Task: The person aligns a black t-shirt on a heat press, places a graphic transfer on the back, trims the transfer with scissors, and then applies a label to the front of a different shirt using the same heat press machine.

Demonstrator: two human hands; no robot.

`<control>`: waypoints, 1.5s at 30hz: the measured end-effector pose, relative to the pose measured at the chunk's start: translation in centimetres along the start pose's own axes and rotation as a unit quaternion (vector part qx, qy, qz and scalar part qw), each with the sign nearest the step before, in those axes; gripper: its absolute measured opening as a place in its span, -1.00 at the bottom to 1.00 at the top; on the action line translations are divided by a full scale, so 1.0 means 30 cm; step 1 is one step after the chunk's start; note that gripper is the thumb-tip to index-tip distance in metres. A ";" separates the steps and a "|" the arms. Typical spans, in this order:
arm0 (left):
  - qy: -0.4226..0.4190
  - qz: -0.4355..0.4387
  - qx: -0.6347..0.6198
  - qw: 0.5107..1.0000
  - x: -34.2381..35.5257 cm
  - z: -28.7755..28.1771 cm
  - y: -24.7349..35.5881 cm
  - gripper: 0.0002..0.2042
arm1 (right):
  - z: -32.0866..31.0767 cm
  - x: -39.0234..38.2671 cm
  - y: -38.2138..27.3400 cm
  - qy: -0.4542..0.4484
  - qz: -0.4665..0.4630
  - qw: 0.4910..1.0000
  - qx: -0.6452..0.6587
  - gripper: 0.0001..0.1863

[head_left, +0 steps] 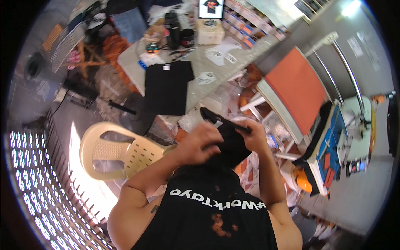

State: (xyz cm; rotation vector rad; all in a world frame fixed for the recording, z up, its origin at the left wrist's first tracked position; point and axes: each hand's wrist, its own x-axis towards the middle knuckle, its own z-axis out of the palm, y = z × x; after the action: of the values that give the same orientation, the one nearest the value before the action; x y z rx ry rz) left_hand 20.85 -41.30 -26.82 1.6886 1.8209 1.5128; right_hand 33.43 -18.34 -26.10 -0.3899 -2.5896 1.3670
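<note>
A black T-shirt [233, 143] hangs bunched in front of my chest, with a small pale label near its top edge. My right hand [251, 135] is closed on its upper right edge, fingers and thumb pinching the cloth. Motion blurs my left hand [202, 141], which is over the left side of the shirt; its thumb and fingers look apart, with no cloth visibly gripped. Ahead and to the left, a second black T-shirt [168, 89] lies flat over the near edge of the table [130, 58], its neck label facing up.
A beige plastic chair [137, 156] stands at my left. On the right are an orange-topped press board [296, 89] and a blue-edged frame [325, 148]. The table holds a dark bottle [171, 31], paper transfer sheets [206, 78] and a screen [211, 9]. Plastic wrap litters the floor.
</note>
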 end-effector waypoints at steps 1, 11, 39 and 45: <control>0.101 -0.074 -0.002 0.992 0.026 -0.018 -0.032 -0.51 | -0.013 -0.060 -0.007 0.028 0.009 0.999 0.035 -0.75; -0.265 0.119 -0.108 0.951 0.335 0.387 -0.104 -0.81 | -0.113 -0.782 -0.096 0.240 0.266 0.918 0.172 -0.72; -0.524 0.075 -0.048 0.847 0.006 1.130 0.326 -0.78 | 0.283 -1.663 0.627 0.296 0.376 0.876 0.053 -0.49; -0.538 0.082 -0.040 0.838 0.126 0.938 0.460 -0.78 | 0.135 -1.334 0.516 0.124 0.237 0.962 -0.058 -0.56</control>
State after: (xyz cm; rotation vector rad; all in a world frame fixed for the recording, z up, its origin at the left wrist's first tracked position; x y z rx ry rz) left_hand 48.79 -26.57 -26.74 2.0304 0.9815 0.3960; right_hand 72.42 -25.75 -42.87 -1.1821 -2.4608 1.1913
